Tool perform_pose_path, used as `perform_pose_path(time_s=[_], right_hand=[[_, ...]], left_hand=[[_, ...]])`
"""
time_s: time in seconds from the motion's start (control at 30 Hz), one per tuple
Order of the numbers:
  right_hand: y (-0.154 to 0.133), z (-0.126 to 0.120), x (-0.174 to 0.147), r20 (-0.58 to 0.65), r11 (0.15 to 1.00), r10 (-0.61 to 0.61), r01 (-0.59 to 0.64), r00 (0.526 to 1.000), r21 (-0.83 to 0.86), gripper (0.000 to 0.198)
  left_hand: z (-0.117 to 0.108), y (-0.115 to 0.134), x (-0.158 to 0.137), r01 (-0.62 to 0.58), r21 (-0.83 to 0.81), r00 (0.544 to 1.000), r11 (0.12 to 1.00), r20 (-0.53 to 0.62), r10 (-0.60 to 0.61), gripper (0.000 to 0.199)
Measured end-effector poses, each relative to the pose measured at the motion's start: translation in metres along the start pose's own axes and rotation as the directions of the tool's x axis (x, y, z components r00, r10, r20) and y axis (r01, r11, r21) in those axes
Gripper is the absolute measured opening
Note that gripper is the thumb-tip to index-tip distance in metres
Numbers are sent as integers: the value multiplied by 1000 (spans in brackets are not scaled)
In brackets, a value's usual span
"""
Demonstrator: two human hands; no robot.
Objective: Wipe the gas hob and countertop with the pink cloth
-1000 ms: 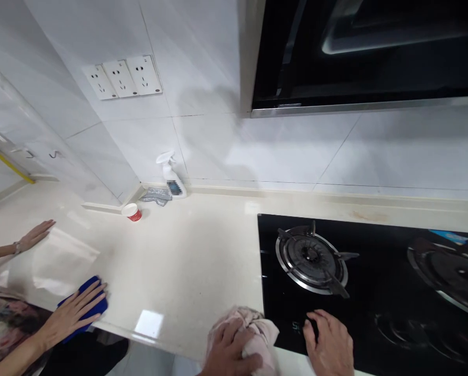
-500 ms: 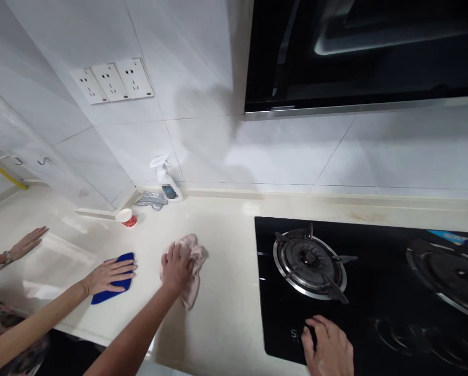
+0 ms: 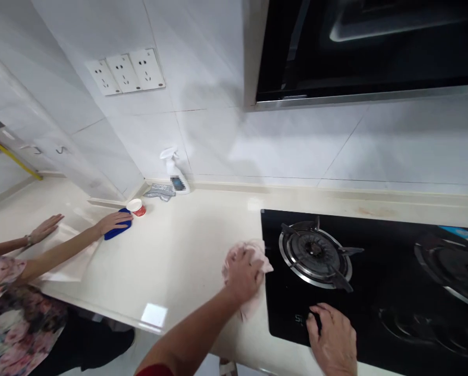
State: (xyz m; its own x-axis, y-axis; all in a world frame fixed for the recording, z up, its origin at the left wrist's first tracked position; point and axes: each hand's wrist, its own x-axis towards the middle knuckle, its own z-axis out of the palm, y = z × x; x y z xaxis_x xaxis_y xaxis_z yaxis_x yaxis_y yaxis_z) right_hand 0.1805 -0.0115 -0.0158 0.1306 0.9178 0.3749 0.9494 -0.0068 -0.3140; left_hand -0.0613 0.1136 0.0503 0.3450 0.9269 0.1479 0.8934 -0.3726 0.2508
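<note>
My left hand [image 3: 244,275] presses down on a crumpled pale pink cloth [image 3: 262,253], its fingers bent over the fabric. The cloth lies on the cream countertop [image 3: 171,256], right against the left edge of the black gas cooktop [image 3: 296,308]. Near the cooktop's front left corner rests my right hand [image 3: 333,337], fingers slightly curled and thumb apart from the forefinger. I see nothing held in it, though the area under the palm is hidden.
At left, a co-worker's hand [image 3: 114,222] lies on a blue cloth [image 3: 118,232]; their other hand [image 3: 46,228] is farther left. A red-and-white tub [image 3: 136,208], grey packet [image 3: 160,192] and white spray bottle [image 3: 176,175] stand by the wall. A burner [image 3: 315,253] is right of my left hand.
My left hand has slid the pink cloth rightward to the cooktop's edge. The co-worker's blue cloth has moved back toward the tub. My right hand remains on the cooktop.
</note>
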Motion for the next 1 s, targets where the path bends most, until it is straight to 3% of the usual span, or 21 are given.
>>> perform_pose_path(time_s=[0.07,0.13,0.27,0.33,0.43,0.57,0.67,0.73,0.8,0.87,0.93,0.97,1.0], right_hand=[[3,1,0,-2,1000,-2,2,1000,0,32],[6,3,-1,0,1000,-2,2,1000,-4,34],[10,6,-3,5,1000,0,0,1000,1,37],[10,7,-3,14,1000,-1,1,1000,0,38],[10,6,-3,29,1000,7,-7,1000,-11,39],[15,0,-3,60,1000,23,-23,998,-5,37],[5,-3,2,41,999,32,-33,999,17,35],[-23,-1,10,31,996,-52,49,998,71,36],[-73,6,17,70,957,-243,228,967,177,39],[-137,18,22,141,867,-450,393,882,307,43],[-204,31,22,241,784,-593,483,768,390,57],[-233,37,21,302,748,-649,512,699,423,65],[-259,43,19,357,753,-650,503,671,425,69]], left_hand=[[6,16,-51,-87,-40,995,995,-46,85,32],[8,14,-103,-183,-55,978,982,-107,176,33],[0,-22,-175,-209,2,962,978,-177,206,30],[-11,-46,-187,-144,42,971,989,-188,149,32],[-29,-71,-181,45,77,982,996,-186,-30,42],[-42,-77,-166,297,1,945,955,-146,-293,59],[-46,-77,-171,312,-135,943,940,-78,-324,66],[-50,-83,-183,295,-221,948,930,-55,-314,60],[-55,-95,-198,314,-286,934,905,-76,-348,51],[-59,-111,-212,371,-362,887,855,-134,-441,45],[-62,-127,-222,434,-450,811,781,-181,-556,43],[-63,-133,-225,459,-489,773,742,-191,-605,43],[-65,-139,-228,480,-522,740,706,-192,-645,44]])
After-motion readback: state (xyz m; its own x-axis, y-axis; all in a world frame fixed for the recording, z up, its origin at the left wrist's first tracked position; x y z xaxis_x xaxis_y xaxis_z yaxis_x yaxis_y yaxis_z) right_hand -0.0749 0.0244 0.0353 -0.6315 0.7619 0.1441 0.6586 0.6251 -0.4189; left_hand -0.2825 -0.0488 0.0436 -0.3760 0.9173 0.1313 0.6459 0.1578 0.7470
